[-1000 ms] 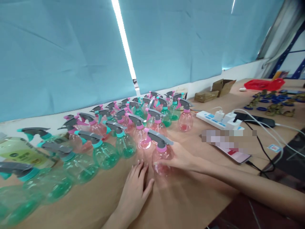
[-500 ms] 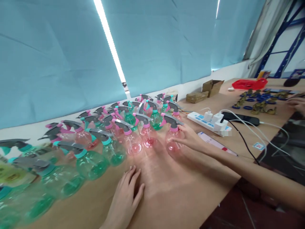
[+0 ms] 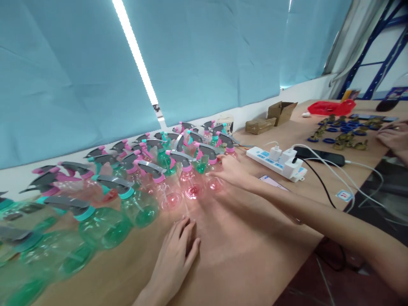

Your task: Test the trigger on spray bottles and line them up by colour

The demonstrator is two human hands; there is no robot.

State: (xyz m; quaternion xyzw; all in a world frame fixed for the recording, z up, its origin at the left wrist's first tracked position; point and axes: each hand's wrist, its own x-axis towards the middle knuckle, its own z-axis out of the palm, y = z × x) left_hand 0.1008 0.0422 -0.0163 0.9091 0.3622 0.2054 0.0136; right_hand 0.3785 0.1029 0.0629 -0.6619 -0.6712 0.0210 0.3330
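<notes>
My right hand is wrapped round the side of a pink spray bottle, which stands upright at the right end of the front row. Left of it, close by, stands another pink spray bottle. My left hand rests on the brown table with its fingers loosely bent and apart, and nothing in it. Just beyond its fingertips is a pink bottle, and a green spray bottle stands to the left of that.
Several more pink and green bottles fill the left side. A white power strip with cables, a phone and cardboard boxes lie right. Another person's hand is beside small gold and blue parts.
My right hand has moved left with the pink bottle, which now stands closer to its neighbour. The view has shifted slightly. My left hand stays on the table.
</notes>
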